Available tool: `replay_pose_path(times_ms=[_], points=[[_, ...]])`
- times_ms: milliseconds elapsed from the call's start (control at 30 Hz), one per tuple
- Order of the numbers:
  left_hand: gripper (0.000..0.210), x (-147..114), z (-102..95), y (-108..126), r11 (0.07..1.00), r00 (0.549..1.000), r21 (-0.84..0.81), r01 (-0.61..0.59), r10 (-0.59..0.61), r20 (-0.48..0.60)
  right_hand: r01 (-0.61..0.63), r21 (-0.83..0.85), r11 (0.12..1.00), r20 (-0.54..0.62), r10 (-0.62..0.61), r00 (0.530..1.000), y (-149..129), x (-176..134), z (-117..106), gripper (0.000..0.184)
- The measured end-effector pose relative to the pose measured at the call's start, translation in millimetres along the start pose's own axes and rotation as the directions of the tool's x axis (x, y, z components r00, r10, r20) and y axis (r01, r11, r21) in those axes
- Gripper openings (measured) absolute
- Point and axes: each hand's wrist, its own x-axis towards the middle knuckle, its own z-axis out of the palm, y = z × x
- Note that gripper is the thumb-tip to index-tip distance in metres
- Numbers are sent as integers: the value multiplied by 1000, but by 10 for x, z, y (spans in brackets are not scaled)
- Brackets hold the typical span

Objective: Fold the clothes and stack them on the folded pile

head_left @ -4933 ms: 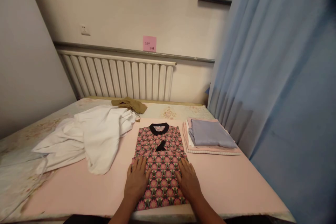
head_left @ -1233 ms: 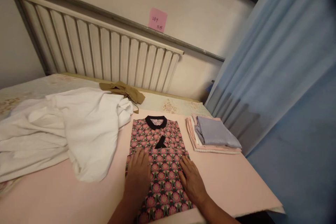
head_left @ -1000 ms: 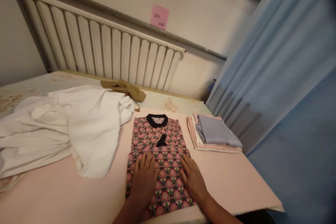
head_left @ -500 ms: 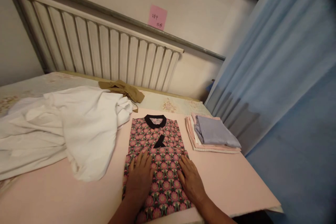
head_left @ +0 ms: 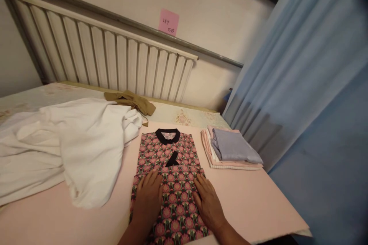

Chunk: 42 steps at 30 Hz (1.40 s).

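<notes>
A patterned shirt (head_left: 179, 183) with pink flowers and a black collar lies partly folded on the pink sheet, its collar end pointing away from me. Its lower part is folded up over the front, and a black strip shows just above the fold's edge. My left hand (head_left: 148, 195) rests flat on the left side of the folded part. On the right side, my right hand (head_left: 208, 199) lies flat with fingers stretched out. Neither hand grips the cloth.
Crumpled white cloth (head_left: 89, 145) covers the left of the pink sheet (head_left: 253, 206). Behind it lies a brown garment (head_left: 130, 101). A folded pile topped by a grey-blue cloth (head_left: 237, 145) sits at right, near a blue curtain (head_left: 310, 84). A radiator (head_left: 115, 59) stands along the wall.
The view has shifted slightly, so everything sits a little lower and further left. Both hands stay flat on the folded shirt, and its folds look the same.
</notes>
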Motion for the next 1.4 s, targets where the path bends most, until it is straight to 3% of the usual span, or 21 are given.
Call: replay_pose_path(times_ms=[267, 1400], points=[[29, 4, 53, -38, 1000, 999, -12, -16, 16, -30, -10, -13, 1000, 21, 11, 1000, -8, 2, -19, 45], [29, 10, 28, -55, 1000, 1000, -21, -18, 18, 18, -15, 7, 1000, 1, 15, 1000, -24, 1, -20, 46]])
